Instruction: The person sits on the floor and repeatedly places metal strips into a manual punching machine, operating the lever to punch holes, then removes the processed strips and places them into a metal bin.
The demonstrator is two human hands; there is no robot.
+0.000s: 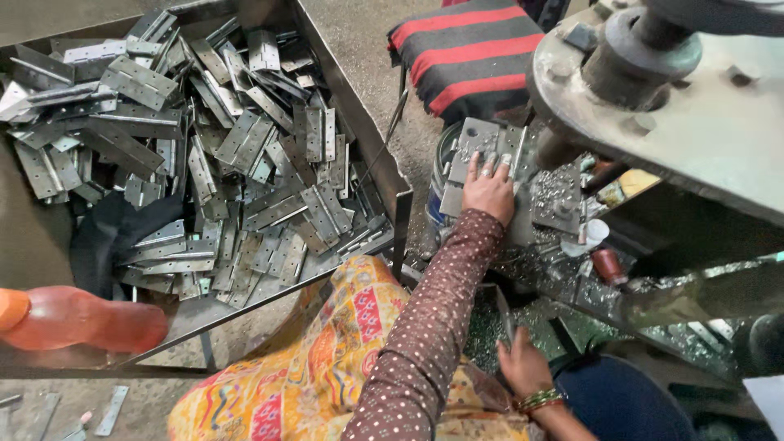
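Reaching forward, the left hand (488,189) lies flat, fingers spread open, pressing on a grey hinge plate (476,140) that sits on the press bed (555,196) just under the big round press head (653,57). The plate is opened out, its top edge poking past the fingertips. The arm wears a brown dotted sleeve (433,318).

The right hand (523,366) is low and near the body, bangles (539,400) at the wrist, fingers curled closed around a thin metal piece (502,314) that stands up from the grip; what exactly the piece is I cannot tell. Metal shavings (490,327) litter the surface around it.

To the left, a large metal tray (359,122) is heaped with loose hinges (220,155), jumbled at every angle, with a dark cloth (114,233) lying among them. An orange bottle (82,320) lies on its side at the tray's near edge. A few stray hinges (110,410) rest on the floor below.

Behind the hinge plate, a red-and-black striped cushion (469,49) tops a seat. A small red-brown spool (608,265) and a white cup (594,233) sit on the press bed right of the left hand.
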